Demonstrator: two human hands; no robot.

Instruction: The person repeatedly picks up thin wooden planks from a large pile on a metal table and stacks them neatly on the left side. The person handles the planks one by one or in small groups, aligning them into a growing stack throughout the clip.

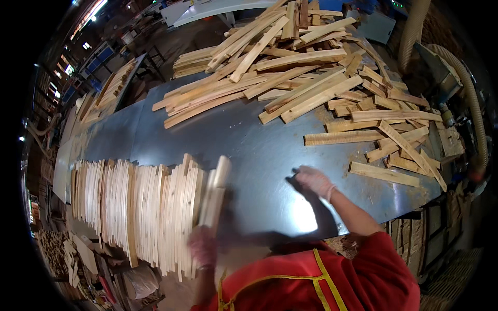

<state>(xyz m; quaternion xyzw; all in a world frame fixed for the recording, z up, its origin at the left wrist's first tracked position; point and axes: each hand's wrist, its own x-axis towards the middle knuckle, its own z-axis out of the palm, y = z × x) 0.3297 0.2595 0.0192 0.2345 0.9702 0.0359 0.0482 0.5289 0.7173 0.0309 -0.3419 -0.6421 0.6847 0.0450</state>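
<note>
My left hand (202, 246), gloved and smeared by motion, is closed at the near end of a few wooden strips (214, 199). These strips are blurred too and stand slightly apart from the right end of a long row of pale wooden strips (150, 202), packed side by side. Over the bare metal tabletop (259, 155) reaches my right hand (314, 182), in a pale glove with dark fingertips. Its fingers stretch out to the left, somewhat blurred, with no strip in them. A dark shadow of the arm falls beneath it.
A loose heap of wooden strips (311, 78) covers the table's far and right parts. One strip (384, 173) lies near my right forearm. More strips rest on a side table (111, 90) at the far left. A ribbed hose (469, 98) hangs at the right.
</note>
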